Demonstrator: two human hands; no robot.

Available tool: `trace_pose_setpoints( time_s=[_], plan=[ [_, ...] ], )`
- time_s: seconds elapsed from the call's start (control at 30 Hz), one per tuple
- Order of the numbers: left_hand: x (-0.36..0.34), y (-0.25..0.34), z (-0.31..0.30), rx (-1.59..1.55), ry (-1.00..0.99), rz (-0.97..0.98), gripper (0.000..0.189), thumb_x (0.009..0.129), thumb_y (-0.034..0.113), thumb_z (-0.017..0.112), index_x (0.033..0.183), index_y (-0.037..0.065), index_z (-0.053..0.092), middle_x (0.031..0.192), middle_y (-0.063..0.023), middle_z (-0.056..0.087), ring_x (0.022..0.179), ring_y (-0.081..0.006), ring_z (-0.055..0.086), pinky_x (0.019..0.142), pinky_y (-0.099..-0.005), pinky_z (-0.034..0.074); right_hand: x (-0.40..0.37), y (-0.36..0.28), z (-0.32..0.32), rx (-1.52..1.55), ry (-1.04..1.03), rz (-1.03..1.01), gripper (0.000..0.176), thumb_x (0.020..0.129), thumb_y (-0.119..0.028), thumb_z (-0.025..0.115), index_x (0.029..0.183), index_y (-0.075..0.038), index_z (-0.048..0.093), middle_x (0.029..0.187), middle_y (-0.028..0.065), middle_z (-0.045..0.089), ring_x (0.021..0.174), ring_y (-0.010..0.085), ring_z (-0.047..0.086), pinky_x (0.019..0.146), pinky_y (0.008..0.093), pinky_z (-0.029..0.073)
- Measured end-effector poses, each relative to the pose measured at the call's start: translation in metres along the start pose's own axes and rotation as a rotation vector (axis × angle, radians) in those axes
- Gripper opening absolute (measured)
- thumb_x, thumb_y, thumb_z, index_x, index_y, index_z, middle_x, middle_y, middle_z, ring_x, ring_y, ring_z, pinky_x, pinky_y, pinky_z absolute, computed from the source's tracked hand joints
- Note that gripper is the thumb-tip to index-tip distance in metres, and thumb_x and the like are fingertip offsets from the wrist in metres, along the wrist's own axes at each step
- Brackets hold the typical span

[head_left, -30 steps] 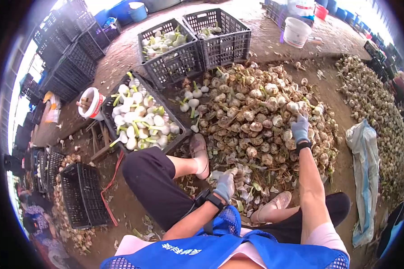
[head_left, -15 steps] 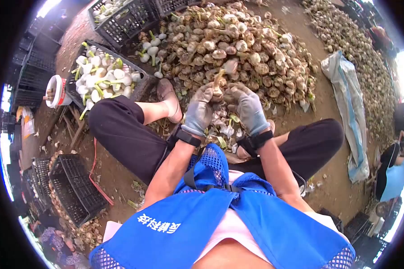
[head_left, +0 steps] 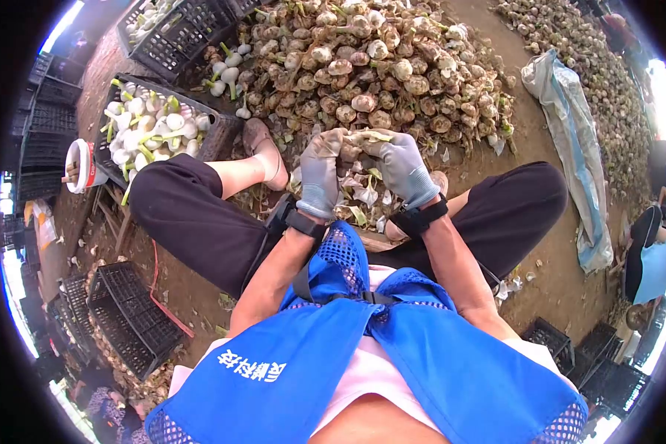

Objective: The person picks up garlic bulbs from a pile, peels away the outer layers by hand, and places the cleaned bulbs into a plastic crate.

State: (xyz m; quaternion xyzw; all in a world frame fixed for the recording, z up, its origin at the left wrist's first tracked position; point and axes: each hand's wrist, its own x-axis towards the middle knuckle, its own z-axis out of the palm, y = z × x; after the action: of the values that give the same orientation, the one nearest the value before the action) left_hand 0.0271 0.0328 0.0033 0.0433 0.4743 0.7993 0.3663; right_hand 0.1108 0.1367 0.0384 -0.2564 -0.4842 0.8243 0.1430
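Observation:
My left hand (head_left: 320, 164), in a grey work glove, is closed around one side of a garlic bulb (head_left: 368, 136) held up in front of the heap. From the other side my right hand (head_left: 399, 164), gloved alike, pinches the same bulb. Its pale, dry stem and skin show between the fingertips, while the rest is mostly hidden by the gloves. Beneath the hands, loose garlic skins (head_left: 364, 194) litter the ground between the feet. A large heap of unpeeled garlic (head_left: 377, 81) lies just beyond the fingers.
Cleaned white garlic fills a black crate (head_left: 226, 140) at the left, near a white bucket (head_left: 80, 166). A black crate (head_left: 129, 318) sits behind it. A plastic sack (head_left: 570, 148) lies at the right, where another person (head_left: 655, 259) sits.
Both hands have turned the garlic bulb, so its stem now points sideways instead of upward. My right fingers have moved over the top of it. The view has shifted slightly.

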Motion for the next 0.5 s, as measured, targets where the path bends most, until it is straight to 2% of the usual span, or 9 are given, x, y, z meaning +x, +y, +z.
trace_pose_setpoints(
  time_s=[0.03, 0.13, 0.2, 0.27, 0.3, 0.33, 0.4, 0.47, 0.5],
  plan=[
    [0.003, -0.003, 0.000, 0.028, -0.020, 0.094, 0.024, 0.088, 0.025, 0.055, 0.097, 0.003, 0.055, 0.079, -0.0049, 0.061, 0.057, -0.0101, 0.058, 0.048, -0.0232, 0.050, 0.000, -0.001, -0.003, -0.038, -0.018, -0.009, 0.015, 0.083, -0.005, 0.054, 0.094, 0.002, 0.061, 0.085, 0.0052, 0.063, 0.072, 0.0109, 0.060, 0.061, 0.0243, 0.050],
    [0.004, 0.007, 0.006, -0.008, -0.004, 0.019, 0.024, 0.087, 0.025, 0.056, 0.097, 0.004, 0.055, 0.077, -0.0042, 0.061, 0.057, -0.0104, 0.058, 0.048, -0.0232, 0.050, -0.001, -0.003, -0.008, 0.271, -0.009, 0.086, 0.017, 0.082, -0.005, 0.054, 0.096, 0.002, 0.060, 0.087, 0.0055, 0.063, 0.073, 0.0124, 0.061, 0.063, 0.0257, 0.051],
    [0.003, 0.012, 0.007, 0.069, -0.022, 0.039, 0.024, 0.086, 0.025, 0.058, 0.098, 0.004, 0.054, 0.079, -0.0049, 0.060, 0.061, -0.0103, 0.058, 0.051, -0.0216, 0.050, -0.003, -0.008, -0.005, 0.243, -0.013, 0.063, 0.016, 0.082, -0.006, 0.055, 0.095, 0.001, 0.061, 0.086, 0.0056, 0.063, 0.073, 0.0130, 0.061, 0.063, 0.0267, 0.052],
    [0.005, 0.010, 0.007, 0.351, -0.096, 0.328, 0.029, 0.083, 0.026, 0.062, 0.098, 0.003, 0.054, 0.086, -0.0060, 0.059, 0.068, -0.0121, 0.057, 0.058, -0.0225, 0.049, -0.003, -0.012, 0.000, 0.083, 0.035, 0.107, 0.013, 0.081, -0.007, 0.057, 0.090, 0.002, 0.061, 0.081, 0.0043, 0.063, 0.071, 0.0110, 0.060, 0.060, 0.0253, 0.051],
    [0.004, 0.011, 0.004, 0.541, -0.109, 0.450, 0.027, 0.082, 0.017, 0.063, 0.101, 0.001, 0.054, 0.094, -0.0038, 0.058, 0.082, -0.0091, 0.055, 0.073, -0.0212, 0.045, -0.003, -0.011, 0.002, 0.045, 0.031, 0.106, 0.009, 0.079, -0.005, 0.058, 0.084, 0.001, 0.063, 0.077, 0.0019, 0.062, 0.066, 0.0084, 0.059, 0.057, 0.0231, 0.049],
    [0.002, 0.013, 0.002, 0.542, -0.111, 0.446, 0.027, 0.082, 0.017, 0.063, 0.101, 0.001, 0.054, 0.094, -0.0038, 0.058, 0.082, -0.0091, 0.055, 0.073, -0.0212, 0.045, -0.001, -0.005, -0.001, 0.046, 0.035, 0.108, 0.009, 0.079, -0.005, 0.058, 0.084, 0.001, 0.063, 0.077, 0.0019, 0.062, 0.066, 0.0084, 0.059, 0.057, 0.0231, 0.049],
    [-0.005, 0.026, 0.006, 1.017, -0.162, 0.807, 0.028, 0.082, 0.018, 0.064, 0.100, 0.000, 0.054, 0.096, -0.0057, 0.058, 0.085, -0.0096, 0.055, 0.076, -0.0233, 0.045, 0.003, 0.009, -0.005, -0.267, -0.019, -0.192, 0.008, 0.078, -0.003, 0.057, 0.079, 0.001, 0.064, 0.073, 0.0004, 0.062, 0.060, 0.0064, 0.056, 0.054, 0.0211, 0.046],
    [-0.007, 0.024, 0.004, 1.049, -0.118, 0.823, 0.025, 0.083, 0.017, 0.062, 0.100, -0.001, 0.055, 0.093, -0.0071, 0.059, 0.082, -0.0130, 0.057, 0.075, -0.0262, 0.046, 0.006, 0.019, -0.007, -0.404, -0.061, -0.303, 0.009, 0.075, 0.000, 0.056, 0.078, 0.001, 0.065, 0.074, 0.0014, 0.063, 0.059, 0.0061, 0.055, 0.052, 0.0204, 0.044],
    [-0.005, 0.021, 0.001, 0.694, -0.081, 0.487, 0.026, 0.084, 0.021, 0.060, 0.099, 0.000, 0.055, 0.090, -0.0072, 0.060, 0.080, -0.0145, 0.058, 0.073, -0.0270, 0.046, 0.012, 0.024, -0.005, -0.256, 0.038, -0.194, 0.010, 0.074, 0.001, 0.056, 0.078, 0.002, 0.065, 0.073, 0.0015, 0.063, 0.059, 0.0058, 0.054, 0.052, 0.0206, 0.044]
  ],
)
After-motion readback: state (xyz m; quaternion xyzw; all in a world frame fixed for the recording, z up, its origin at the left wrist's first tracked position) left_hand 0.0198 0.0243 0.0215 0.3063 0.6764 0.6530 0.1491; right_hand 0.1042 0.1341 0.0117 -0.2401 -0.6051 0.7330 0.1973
